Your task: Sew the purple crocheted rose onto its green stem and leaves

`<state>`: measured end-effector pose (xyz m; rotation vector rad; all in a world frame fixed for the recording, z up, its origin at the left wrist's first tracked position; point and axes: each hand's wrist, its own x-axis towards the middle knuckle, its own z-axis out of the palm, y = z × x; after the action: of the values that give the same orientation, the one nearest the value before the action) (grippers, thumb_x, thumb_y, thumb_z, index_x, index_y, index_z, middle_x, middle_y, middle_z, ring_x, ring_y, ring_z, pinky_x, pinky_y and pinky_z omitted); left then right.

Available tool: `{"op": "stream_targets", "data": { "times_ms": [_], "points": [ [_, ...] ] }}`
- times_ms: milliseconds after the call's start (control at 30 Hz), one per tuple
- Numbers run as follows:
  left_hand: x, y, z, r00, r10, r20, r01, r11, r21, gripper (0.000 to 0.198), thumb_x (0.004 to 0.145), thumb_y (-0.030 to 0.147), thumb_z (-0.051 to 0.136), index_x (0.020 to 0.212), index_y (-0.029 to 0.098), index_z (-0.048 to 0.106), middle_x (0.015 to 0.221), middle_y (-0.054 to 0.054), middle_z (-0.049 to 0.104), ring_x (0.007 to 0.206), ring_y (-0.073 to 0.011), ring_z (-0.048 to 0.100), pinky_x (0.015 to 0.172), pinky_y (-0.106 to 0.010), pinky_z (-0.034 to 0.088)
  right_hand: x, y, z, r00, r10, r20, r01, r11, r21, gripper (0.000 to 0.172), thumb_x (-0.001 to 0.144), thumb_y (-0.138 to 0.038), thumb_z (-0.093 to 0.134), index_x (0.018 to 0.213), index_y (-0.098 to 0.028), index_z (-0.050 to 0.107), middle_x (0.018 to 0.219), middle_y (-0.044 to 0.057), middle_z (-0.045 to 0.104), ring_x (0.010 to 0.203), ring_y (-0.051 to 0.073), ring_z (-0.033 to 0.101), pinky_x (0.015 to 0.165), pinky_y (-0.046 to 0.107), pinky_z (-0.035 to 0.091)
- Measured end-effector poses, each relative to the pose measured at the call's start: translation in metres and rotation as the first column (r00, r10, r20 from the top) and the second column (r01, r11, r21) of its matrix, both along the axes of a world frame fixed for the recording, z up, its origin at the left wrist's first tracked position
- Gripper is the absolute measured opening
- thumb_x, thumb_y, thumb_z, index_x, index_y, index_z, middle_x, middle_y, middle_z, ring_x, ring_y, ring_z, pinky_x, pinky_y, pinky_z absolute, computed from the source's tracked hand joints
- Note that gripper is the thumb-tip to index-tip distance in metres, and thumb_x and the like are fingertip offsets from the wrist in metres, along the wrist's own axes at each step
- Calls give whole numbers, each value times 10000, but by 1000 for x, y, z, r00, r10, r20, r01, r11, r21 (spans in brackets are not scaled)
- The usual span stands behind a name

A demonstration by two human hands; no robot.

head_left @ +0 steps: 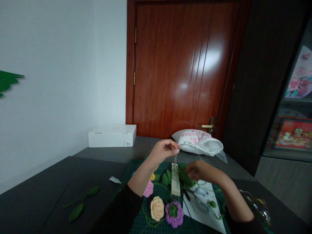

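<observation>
A home craft room: wooden door (180, 71), crochet flowers (157, 208).

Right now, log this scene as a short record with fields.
left hand: raised, fingers pinched on thin thread above pale card
right hand: low over green cutting mat, beside green crochet piece; grip unclear
on mat: pink crochet flower, cream crochet flower, purple crochet flower
table left: green leaf sprig
behind: white box, white plastic bag
</observation>
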<state>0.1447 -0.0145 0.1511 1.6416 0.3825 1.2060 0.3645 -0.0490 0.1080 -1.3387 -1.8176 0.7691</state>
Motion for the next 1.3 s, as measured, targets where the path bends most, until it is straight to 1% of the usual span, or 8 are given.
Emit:
{"op": "stream_targets", "data": {
  "times_ms": [133, 233, 367, 633, 767, 867, 1067, 1300],
  "points": [
    [5, -10, 3, 1000, 16, 22, -16, 1000, 3, 132, 671, 167, 827, 668, 148, 697, 1011, -71, 695, 940, -197, 628, 783, -275, 461, -37, -12, 24, 950, 188, -251, -159, 979, 132, 378, 866, -508, 631, 1161, -272, 656, 1057, 48, 714, 891, 194, 669, 663, 303, 548],
    [9, -17, 4, 999, 7, 35, -6, 1000, -31, 117, 693, 188, 808, 691, 146, 699, 1065, -68, 674, 837, -173, 633, 692, -265, 470, -65, -17, 28, 765, 264, -587, -169, 963, 212, 380, 778, -511, 750, 989, -209, 658, 769, 18, 681, 573, 125, 581, 486, 237, 450],
    [7, -16, 5, 998, -29, 47, 33, 996, -85, 172, 753, 285, 776, 762, 128, 707, 929, -87, 704, 777, -173, 628, 712, -286, 477, -74, -16, 23, 752, 207, -626, -79, 971, 226, 392, 750, -547, 763, 770, -198, 584, 590, -40, 595, 384, 53, 363, 384, 206, 255],
    [-6, -7, 9, 999, -49, -13, 47, 995, -86, 276, 843, 403, 677, 866, 128, 655, 909, -109, 684, 817, -188, 631, 809, -331, 491, -56, -17, 30, 805, 90, -586, 58, 971, 230, 405, 746, -568, 748, 713, -199, 585, 496, -88, 406, 447, 71, 275, 443, 228, 189],
    [-28, 6, 12, 977, -55, -208, 55, 998, -4, 206, 881, 345, 619, 857, 146, 663, 849, -60, 676, 726, -140, 593, 731, -267, 468, -51, -12, 29, 833, 18, -553, 118, 971, 208, 461, 678, -622, 757, 708, -189, 603, 493, -91, 372, 448, 71, 235, 437, 235, 159],
    [-40, 20, 2, 824, -191, -534, 226, 974, 0, 61, 694, 138, 757, 737, 147, 715, 590, 23, 630, 532, -110, 527, 557, -222, 398, -48, -6, 25, 851, -24, -525, 151, 968, 201, 482, 659, -640, 753, 692, -186, 593, 495, -85, 382, 451, 73, 242, 439, 238, 156],
    [-10, 32, -53, 259, -428, -866, 574, 789, -219, 410, 464, -29, 805, 819, 174, 791, 496, 53, 646, 450, -177, 592, 451, -237, 410, -48, 5, 10, 904, -26, -427, 121, 973, 197, 471, 670, -630, 734, 684, -175, 615, 500, -73, 404, 468, 81, 272, 464, 239, 181],
    [15, 31, -84, 210, -312, -927, 638, 762, -112, 467, 574, 21, 808, 995, 218, 767, 556, 70, 626, 527, -174, 612, 476, -228, 421, -49, 13, 0, 943, -9, -331, 83, 974, 210, 400, 689, -558, 723, 682, -168, 633, 473, -82, 398, 444, 81, 289, 466, 240, 202]
  ]
}}
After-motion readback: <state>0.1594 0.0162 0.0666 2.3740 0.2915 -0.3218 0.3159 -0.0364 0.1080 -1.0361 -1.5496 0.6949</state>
